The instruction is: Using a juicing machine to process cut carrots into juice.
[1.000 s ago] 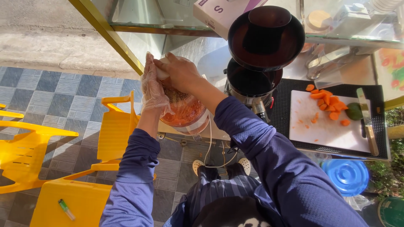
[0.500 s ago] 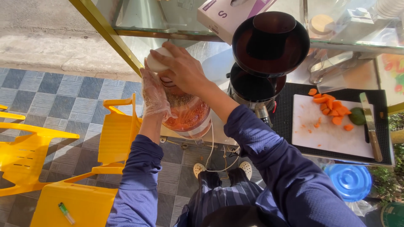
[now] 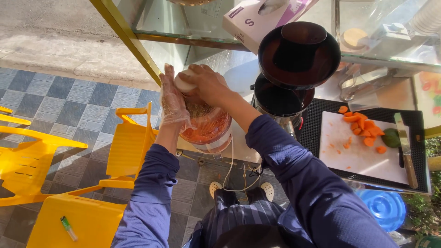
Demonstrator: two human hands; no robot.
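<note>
My left hand (image 3: 173, 102), in a thin clear plastic glove, lies flat against the left side of a clear container (image 3: 209, 128) holding orange pulp. My right hand (image 3: 209, 83), bare, grips a white rounded piece (image 3: 184, 83) at the top of that container. The container stands at the counter's near edge, just left of a black juicer (image 3: 294, 64) with a wide round bowl on top. Both arms wear dark blue sleeves.
A white cutting board (image 3: 356, 154) with carrot pieces (image 3: 363, 128) and a knife (image 3: 405, 149) lies on a black mat at the right. A glove box (image 3: 257, 20) sits behind the juicer. Yellow plastic chairs (image 3: 82, 183) stand on the tiled floor at left. A blue lid (image 3: 383, 209) lies lower right.
Both hands have stayed on the container while the right hand shifted on top of the white piece. The view has moved slightly, bringing the counter lower in frame.
</note>
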